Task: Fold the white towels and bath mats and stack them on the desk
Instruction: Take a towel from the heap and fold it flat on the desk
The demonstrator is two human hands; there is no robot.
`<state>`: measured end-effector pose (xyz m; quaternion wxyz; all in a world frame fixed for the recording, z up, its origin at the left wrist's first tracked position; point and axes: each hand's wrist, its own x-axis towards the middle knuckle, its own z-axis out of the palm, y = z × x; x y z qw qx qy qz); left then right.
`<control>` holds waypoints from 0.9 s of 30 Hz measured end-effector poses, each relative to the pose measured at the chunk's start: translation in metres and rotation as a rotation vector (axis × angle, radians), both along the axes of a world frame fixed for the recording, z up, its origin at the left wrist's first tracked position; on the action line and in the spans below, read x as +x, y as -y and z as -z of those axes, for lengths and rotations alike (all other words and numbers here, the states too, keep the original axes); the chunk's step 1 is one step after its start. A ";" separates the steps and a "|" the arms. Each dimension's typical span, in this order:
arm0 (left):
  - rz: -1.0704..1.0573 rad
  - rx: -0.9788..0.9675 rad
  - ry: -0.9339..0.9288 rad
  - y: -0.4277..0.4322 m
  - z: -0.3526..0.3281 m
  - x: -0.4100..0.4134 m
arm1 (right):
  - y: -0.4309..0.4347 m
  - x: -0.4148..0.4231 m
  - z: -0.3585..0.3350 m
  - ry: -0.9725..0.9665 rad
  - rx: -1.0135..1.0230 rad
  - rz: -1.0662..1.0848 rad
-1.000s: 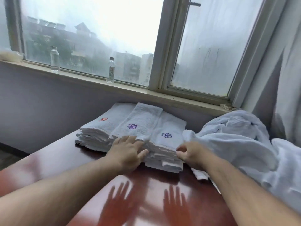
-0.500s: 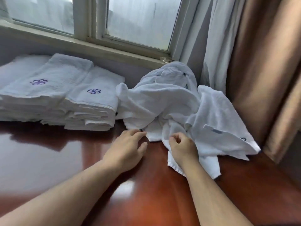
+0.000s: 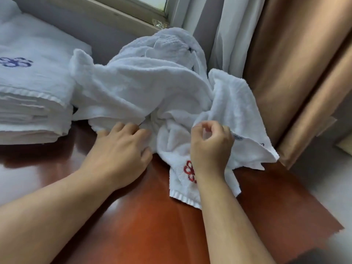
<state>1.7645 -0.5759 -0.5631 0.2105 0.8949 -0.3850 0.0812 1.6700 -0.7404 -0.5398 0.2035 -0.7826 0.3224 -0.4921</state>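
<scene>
One red-brown counter (image 3: 133,235) holds it all. One messy pile of white towels (image 3: 144,88) lies on it, by the curtain (image 3: 285,73). One folded stack (image 3: 34,103) sits just left. My left grip (image 3: 120,149) rests spread against the pile; my right grip (image 3: 209,147) pinches a towel edge.

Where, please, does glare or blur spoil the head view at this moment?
Head view: pale window glare washes the glossy red-brown wooden desk at left; the bronze curtain and lower-right corner are smeared; the right hand pinching the crumpled white towel is sharp.
</scene>
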 end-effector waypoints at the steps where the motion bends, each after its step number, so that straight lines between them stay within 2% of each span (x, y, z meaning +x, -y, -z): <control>1: 0.010 -0.003 -0.011 0.001 -0.001 0.001 | 0.004 -0.004 -0.002 0.070 -0.123 0.119; 2: 0.019 -0.012 -0.027 0.001 -0.003 0.001 | 0.011 -0.008 -0.005 0.097 -0.174 0.216; 3: 0.028 -0.026 -0.048 0.001 -0.004 0.003 | 0.019 -0.013 -0.007 0.062 -0.139 0.275; 6: 0.057 -0.050 -0.100 -0.004 -0.004 0.002 | 0.039 -0.022 0.001 -0.162 0.257 0.224; 7: 0.061 -0.060 -0.112 -0.005 -0.004 0.002 | 0.043 -0.023 0.004 -0.181 0.321 0.200; 9: 0.075 -0.101 -0.131 -0.006 -0.004 0.002 | 0.042 -0.021 0.007 -0.178 0.288 0.229; 11: 0.096 -0.191 -0.141 -0.006 -0.004 0.002 | 0.038 -0.018 0.005 -0.194 0.171 0.301; 13: 0.128 -0.301 -0.173 -0.004 -0.002 0.001 | 0.033 -0.015 0.002 -0.155 0.091 0.245; 15: 0.153 -0.420 -0.274 -0.001 0.000 0.000 | 0.024 -0.015 0.000 -0.055 0.129 0.066; 17: 0.154 -0.556 -0.436 0.002 0.000 0.004 | 0.009 -0.018 -0.003 0.039 0.265 -0.143; 19: 0.157 -0.704 -0.683 0.004 -0.003 0.011 | 0.000 -0.022 -0.009 0.159 0.464 -0.428; 21: 0.168 -0.807 -0.985 0.003 -0.010 0.016 | -0.006 -0.026 -0.016 0.239 0.686 -0.802; 24: 0.253 -0.751 -1.245 -0.001 -0.016 0.022 | -0.022 -0.022 -0.019 0.189 0.955 -1.220; 27: 0.378 -0.614 -1.236 -0.004 -0.018 0.022 | -0.035 -0.014 -0.014 0.063 0.990 -1.388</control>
